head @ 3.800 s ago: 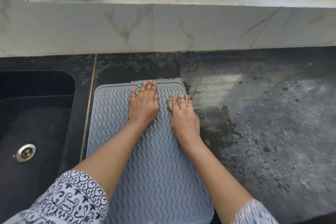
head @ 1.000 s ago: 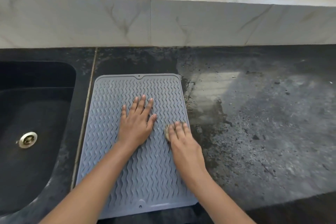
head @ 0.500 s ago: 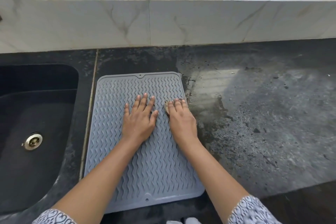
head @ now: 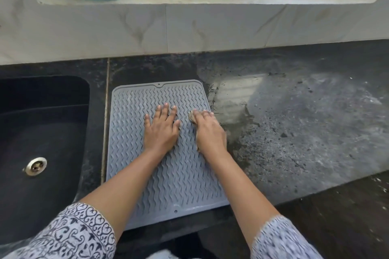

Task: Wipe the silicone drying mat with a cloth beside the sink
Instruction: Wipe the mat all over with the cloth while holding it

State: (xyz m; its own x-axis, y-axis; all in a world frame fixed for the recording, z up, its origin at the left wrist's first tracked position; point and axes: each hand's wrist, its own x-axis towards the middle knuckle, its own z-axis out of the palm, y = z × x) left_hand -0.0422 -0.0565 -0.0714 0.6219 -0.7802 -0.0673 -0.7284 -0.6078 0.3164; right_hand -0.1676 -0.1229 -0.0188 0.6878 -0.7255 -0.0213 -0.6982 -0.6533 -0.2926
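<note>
Left fingers (head: 166,109): I see them spread out and lying flat on the mat. They hold nothing.
Right fingers (head: 205,115): They are close together and curled over a small tan cloth (head: 192,116). Only a bit of it peeks out at the tips.
Left hand (head: 162,130): It presses down near the middle of the mat. I think it keeps the mat from sliding.
Right hand (head: 209,132): It sits by the right edge of the mat, a bit above the middle.
Mat (head: 130,132): It is grey with wavy bumps. It lies flat on the dark counter (head: 305,122), just beside the sink (head: 42,132).
How far along: I think the wiping is part way. I cannot tell clean spots from dirty ones. I would guess the left side and the near end may still need wiping.
Hard to see: Most of the cloth hides under the hand. My arms cover a strip of the mat. The right hand is a bit blurry. The sink is cut off at the left.
Counter: It looks wet and speckled to the right of the mat.
</note>
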